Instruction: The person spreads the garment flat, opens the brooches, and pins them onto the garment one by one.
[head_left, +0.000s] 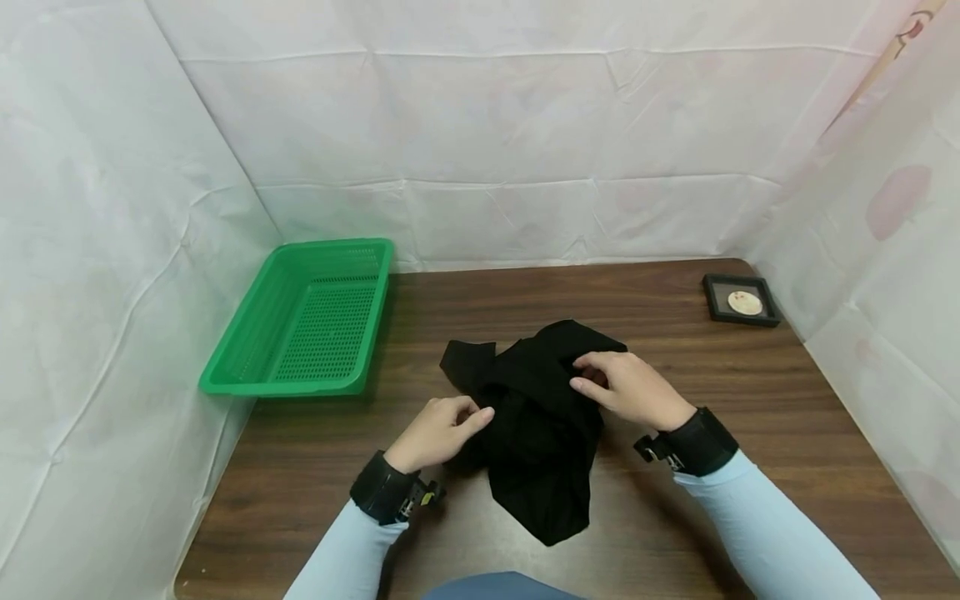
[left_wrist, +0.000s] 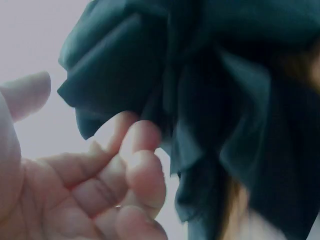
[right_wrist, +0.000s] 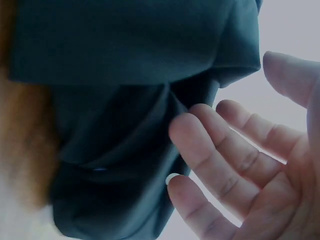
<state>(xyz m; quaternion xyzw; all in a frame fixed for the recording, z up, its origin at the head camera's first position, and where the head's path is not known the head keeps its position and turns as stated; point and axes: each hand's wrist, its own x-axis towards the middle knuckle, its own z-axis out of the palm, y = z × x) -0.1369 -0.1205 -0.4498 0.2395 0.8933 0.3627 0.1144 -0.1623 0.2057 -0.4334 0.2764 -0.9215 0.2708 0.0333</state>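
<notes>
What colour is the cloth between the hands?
Black; the cloth shows best in the head view.

Cloth (head_left: 542,417) lies on the table (head_left: 750,392), basket (head_left: 326,329) left, frame (head_left: 742,318) behind right.

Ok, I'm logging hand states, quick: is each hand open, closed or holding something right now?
Left hand: open, at the black cloth, not gripping it.
Right hand: open, also at the cloth, holding nothing.

You can count one black cloth (head_left: 536,417), one green basket (head_left: 322,333), one dark case (head_left: 742,320), one pale disc (head_left: 745,302), one table (head_left: 772,383), two hands (one left hand (head_left: 438,433), one right hand (head_left: 633,387)), two wristbands (head_left: 381,487) and two light blue sleeves (head_left: 772,525).
</notes>
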